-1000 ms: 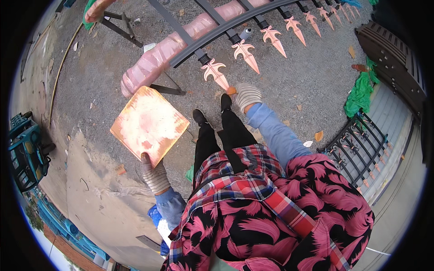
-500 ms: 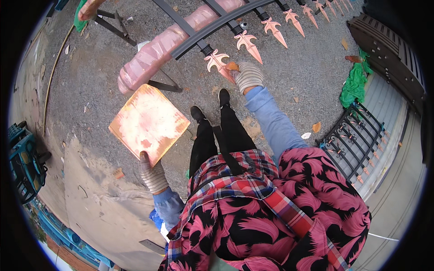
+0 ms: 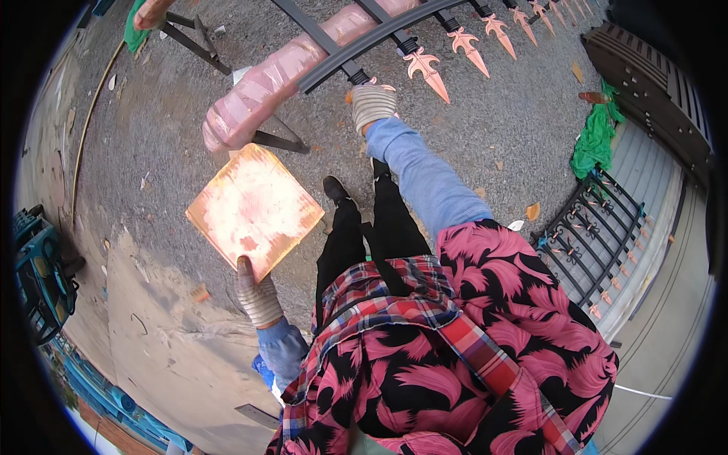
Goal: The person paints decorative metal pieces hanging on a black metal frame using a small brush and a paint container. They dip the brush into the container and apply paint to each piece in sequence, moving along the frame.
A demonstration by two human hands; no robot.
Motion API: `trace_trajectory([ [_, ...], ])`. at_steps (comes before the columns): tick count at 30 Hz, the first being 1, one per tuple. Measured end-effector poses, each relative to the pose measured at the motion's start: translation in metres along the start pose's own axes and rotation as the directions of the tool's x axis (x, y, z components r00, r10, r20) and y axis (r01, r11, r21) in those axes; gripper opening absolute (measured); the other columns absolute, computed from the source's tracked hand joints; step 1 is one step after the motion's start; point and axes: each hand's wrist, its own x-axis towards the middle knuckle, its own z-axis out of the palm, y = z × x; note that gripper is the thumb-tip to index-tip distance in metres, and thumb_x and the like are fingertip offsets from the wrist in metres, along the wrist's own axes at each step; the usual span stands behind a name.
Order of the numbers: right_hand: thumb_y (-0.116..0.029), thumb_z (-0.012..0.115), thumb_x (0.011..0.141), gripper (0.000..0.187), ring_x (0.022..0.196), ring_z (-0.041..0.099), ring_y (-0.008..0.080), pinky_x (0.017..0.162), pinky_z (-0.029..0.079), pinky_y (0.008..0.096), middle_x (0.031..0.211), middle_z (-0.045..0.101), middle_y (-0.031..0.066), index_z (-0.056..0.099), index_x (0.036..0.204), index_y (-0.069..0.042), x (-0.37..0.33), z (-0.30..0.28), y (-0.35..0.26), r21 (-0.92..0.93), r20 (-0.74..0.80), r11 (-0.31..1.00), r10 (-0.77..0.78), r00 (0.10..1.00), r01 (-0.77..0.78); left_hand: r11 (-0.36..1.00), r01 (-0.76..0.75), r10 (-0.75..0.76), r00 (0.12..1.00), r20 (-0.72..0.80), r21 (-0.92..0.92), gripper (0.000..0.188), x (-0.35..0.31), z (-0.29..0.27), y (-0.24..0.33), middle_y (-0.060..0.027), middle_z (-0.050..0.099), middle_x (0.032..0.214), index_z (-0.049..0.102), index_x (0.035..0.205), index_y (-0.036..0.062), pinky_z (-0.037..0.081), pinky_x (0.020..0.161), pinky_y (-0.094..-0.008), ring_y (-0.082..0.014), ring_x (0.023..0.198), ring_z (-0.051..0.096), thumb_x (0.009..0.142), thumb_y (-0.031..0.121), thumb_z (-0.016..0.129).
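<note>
A flat square board (image 3: 254, 208), smeared with pale pink and copper colour, lies in my gloved left hand (image 3: 256, 292), thumb on its near corner. My right hand (image 3: 373, 105), in a striped knit glove, is closed over the first spear-shaped finial at the near end of a dark metal railing (image 3: 356, 51). A small orange pad (image 3: 349, 97) peeks out at the left of its fingers; whether it is sponge or cloth I cannot tell. That finial is mostly covered by the hand. To its right, another copper-pink finial (image 3: 427, 72) stands out from the rail, followed by several more.
The railing rests on a pink plastic-wrapped beam (image 3: 258, 98) over dark trestle legs (image 3: 280, 138). Green netting (image 3: 594, 144) and a smaller black railing panel (image 3: 595, 231) lie at the right. Dark slatted panels (image 3: 644, 91) stand beyond. A teal machine (image 3: 47, 273) is at far left.
My right hand has moved left and up, from the first finial's tip to its base, now covering it. The board in my left hand has barely shifted.
</note>
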Motion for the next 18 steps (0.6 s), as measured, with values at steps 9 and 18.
trace_trajectory([
  [9,-0.024,0.06,0.07,0.027,0.072,0.059,0.0286,0.065,0.047,0.0359,0.083,0.061,0.0156,0.061,0.092,-0.009,-0.003,-0.002,0.061,0.186,0.081,0.983,-0.004,0.997,-0.012,1.0,-0.001,0.001,1.0,0.005,0.004,0.051,-0.002,-0.003,0.008,-0.0117,0.049,0.113,0.042,0.115,-0.006,0.034,0.094,-0.0335,-0.02,0.104,0.045,0.078,0.023,0.06],
  [18,-0.024,0.061,0.072,0.018,0.071,0.058,0.0299,0.066,0.046,0.0379,0.081,0.062,0.0131,0.064,0.083,-0.01,-0.009,-0.03,0.055,0.314,0.091,0.946,0.058,0.994,-0.084,1.0,-0.005,0.005,0.997,0.081,-0.004,0.058,0.004,-0.005,0.012,-0.0114,0.046,0.116,0.037,0.12,-0.0046,0.032,0.096,-0.0356,-0.0217,0.107,0.044,0.076,0.024,0.062],
])
